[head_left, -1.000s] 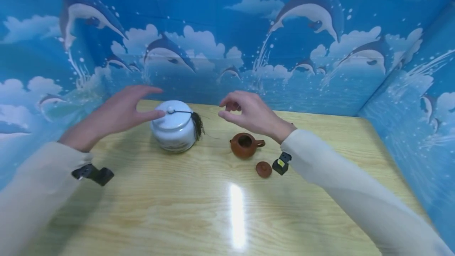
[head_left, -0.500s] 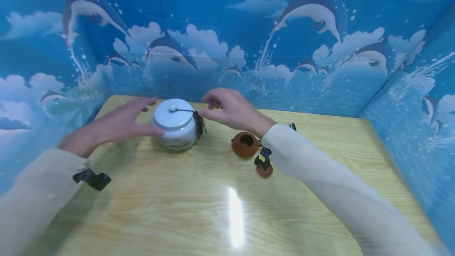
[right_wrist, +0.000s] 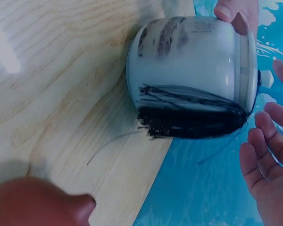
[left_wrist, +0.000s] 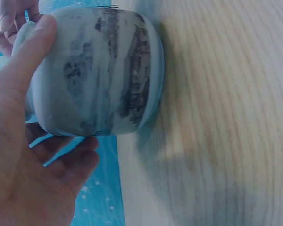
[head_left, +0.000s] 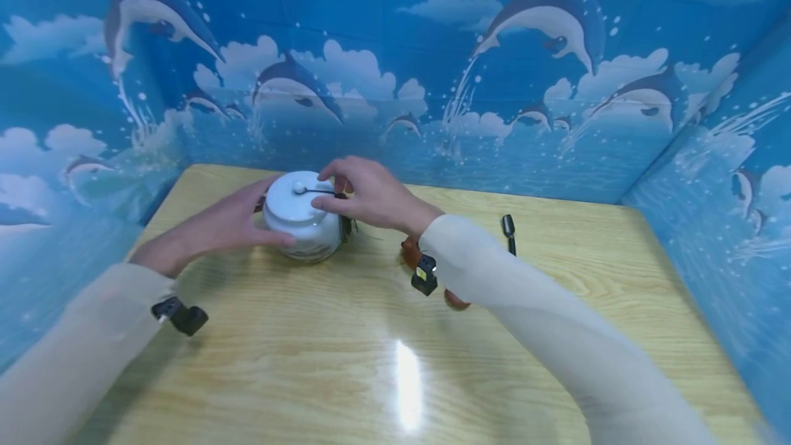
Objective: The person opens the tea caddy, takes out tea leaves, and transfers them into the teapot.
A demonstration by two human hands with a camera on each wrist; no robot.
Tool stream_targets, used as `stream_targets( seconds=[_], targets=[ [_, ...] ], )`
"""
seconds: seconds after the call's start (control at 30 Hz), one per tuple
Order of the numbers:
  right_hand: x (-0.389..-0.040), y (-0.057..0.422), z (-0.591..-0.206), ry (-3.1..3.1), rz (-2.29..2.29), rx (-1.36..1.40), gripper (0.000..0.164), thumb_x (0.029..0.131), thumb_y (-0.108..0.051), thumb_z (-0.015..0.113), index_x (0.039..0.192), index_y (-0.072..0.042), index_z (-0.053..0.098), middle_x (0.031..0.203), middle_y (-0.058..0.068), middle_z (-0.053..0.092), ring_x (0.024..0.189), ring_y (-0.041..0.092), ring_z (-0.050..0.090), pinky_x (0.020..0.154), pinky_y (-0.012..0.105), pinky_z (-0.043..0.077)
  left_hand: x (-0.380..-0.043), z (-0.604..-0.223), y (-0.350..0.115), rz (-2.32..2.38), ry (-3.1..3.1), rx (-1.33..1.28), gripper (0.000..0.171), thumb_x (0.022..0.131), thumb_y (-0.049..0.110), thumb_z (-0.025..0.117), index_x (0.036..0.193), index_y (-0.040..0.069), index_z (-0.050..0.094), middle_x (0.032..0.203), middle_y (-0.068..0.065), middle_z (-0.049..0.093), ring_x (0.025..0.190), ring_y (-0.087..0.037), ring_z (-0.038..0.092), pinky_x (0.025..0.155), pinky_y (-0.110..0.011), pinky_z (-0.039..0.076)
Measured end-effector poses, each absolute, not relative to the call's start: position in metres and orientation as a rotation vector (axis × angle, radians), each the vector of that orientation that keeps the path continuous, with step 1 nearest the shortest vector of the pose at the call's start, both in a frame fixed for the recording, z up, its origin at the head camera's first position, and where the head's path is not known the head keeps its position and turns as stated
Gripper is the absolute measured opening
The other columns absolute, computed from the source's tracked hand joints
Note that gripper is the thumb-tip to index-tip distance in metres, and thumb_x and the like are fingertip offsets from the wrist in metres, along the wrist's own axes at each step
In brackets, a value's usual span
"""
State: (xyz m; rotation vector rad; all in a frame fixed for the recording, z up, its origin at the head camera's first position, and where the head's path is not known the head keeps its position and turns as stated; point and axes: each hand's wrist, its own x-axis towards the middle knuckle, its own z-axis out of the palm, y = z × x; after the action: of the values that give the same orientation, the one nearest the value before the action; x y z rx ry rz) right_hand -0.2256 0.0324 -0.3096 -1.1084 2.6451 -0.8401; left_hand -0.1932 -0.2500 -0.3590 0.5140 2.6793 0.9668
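A white lidded ceramic jar (head_left: 314, 242) with a dark painted scene stands towards the back left of the table. My left hand (head_left: 228, 222) holds its left side, thumb along the front and fingers round the back. In the left wrist view the thumb presses near the shoulder of the jar (left_wrist: 94, 70). Over the right part of the lid hovers my right hand (head_left: 377, 198), thumb and fingers spread apart near the knob (head_left: 299, 187). A black tassel (right_wrist: 193, 121) hangs from the knob's cord down the jar's right side, partly hidden by my right hand in the head view.
A reddish-brown teapot (head_left: 410, 253) sits right of the jar, mostly covered by my right sleeve. Its small round lid (head_left: 456, 301) lies just in front. Farther right is a small black scoop-like tool (head_left: 509, 229). Dolphin-print curtains (head_left: 371, 122) border the table (head_left: 321, 349).
My right hand has moved left from above the teapot to the jar's lid. My left hand has come in against the jar and taken hold of it. The black tool has come into view.
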Motion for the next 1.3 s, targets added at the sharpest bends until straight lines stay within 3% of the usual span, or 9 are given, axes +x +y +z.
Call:
stream_targets(
  seconds=[0.47, 0.77, 1.0, 1.3],
  targets=[
    [-0.23, 0.005, -0.315, 2.643, -0.832, -1.127, 0.051, 0.104, -0.048, 0.073, 0.144, -0.017, 0.068, 0.112, -0.001, 0.067, 0.097, 0.014, 0.061, 0.079, 0.031, 0.054, -0.192, -0.363, -0.251, 0.968, 2.672, 0.486, 0.117, 0.087, 0.061, 0.088, 0.175, 0.022, 0.022, 0.174, -0.015, 0.038, 0.155, -0.041, 0.045, 0.122, -0.072, 0.042],
    [-0.235, -0.014, -0.314, 2.641, -0.812, -1.169, 0.042, 0.104, -0.042, 0.076, 0.134, -0.014, 0.072, 0.103, -0.003, 0.068, 0.089, 0.011, 0.062, 0.073, 0.027, 0.053, -0.192, -0.362, -0.253, 0.979, 2.665, 0.495, 0.116, 0.088, 0.06, 0.088, 0.175, 0.023, 0.021, 0.173, -0.014, 0.039, 0.155, -0.04, 0.046, 0.121, -0.07, 0.044],
    [-0.235, -0.015, -0.317, 2.616, -0.876, -1.146, 0.035, 0.106, -0.04, 0.074, 0.128, -0.014, 0.071, 0.089, -0.001, 0.067, 0.077, 0.013, 0.059, 0.064, 0.025, 0.047, -0.193, -0.362, -0.254, 0.981, 2.656, 0.525, 0.113, 0.089, 0.059, 0.087, 0.175, 0.024, 0.021, 0.17, -0.013, 0.043, 0.151, -0.038, 0.05, 0.118, -0.068, 0.047],
    [-0.235, -0.017, -0.317, 2.602, -0.881, -1.167, 0.032, 0.109, -0.036, 0.069, 0.129, -0.012, 0.069, 0.092, 0.001, 0.069, 0.079, 0.014, 0.062, 0.065, 0.024, 0.051, -0.192, -0.362, -0.254, 0.967, 2.665, 0.505, 0.115, 0.088, 0.059, 0.087, 0.175, 0.022, 0.023, 0.167, -0.014, 0.046, 0.149, -0.04, 0.052, 0.116, -0.069, 0.048]
  ],
)
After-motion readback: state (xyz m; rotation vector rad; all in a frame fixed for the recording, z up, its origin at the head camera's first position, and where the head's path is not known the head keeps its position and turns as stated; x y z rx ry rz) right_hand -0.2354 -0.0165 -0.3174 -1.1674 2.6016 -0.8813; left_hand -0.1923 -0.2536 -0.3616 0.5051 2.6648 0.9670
